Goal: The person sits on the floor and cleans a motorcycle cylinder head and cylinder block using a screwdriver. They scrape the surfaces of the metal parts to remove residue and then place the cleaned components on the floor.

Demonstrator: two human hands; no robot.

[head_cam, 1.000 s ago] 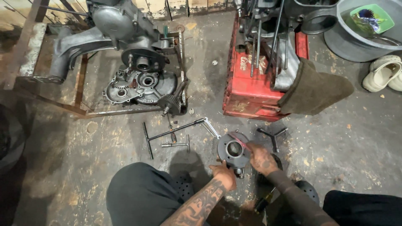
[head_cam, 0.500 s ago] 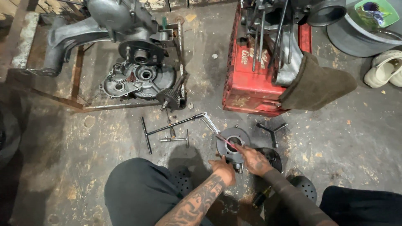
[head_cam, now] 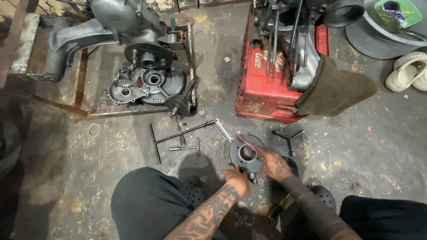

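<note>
A round grey metal engine part (head_cam: 243,154) with a wide centre hole stands on the concrete floor between my knees. My left hand (head_cam: 238,178) grips its near edge from below. From the right, my right hand (head_cam: 273,164) holds a thin pink-red tool (head_cam: 249,143) whose tip lies across the part's top rim. Both forearms come up from the bottom of the view.
On the floor to the left lie a long T-handle wrench (head_cam: 155,143), a small T-handle (head_cam: 189,147) and a spanner (head_cam: 221,129). A Y-shaped wrench (head_cam: 288,138) lies right of the part. Behind stand a red crate (head_cam: 260,91), an engine case (head_cam: 147,82) on a frame, and a grey basin (head_cam: 378,40).
My right hand has shifted the pink-red tool a little across the part's rim. My left hand keeps its hold, and the view has drifted slightly.
</note>
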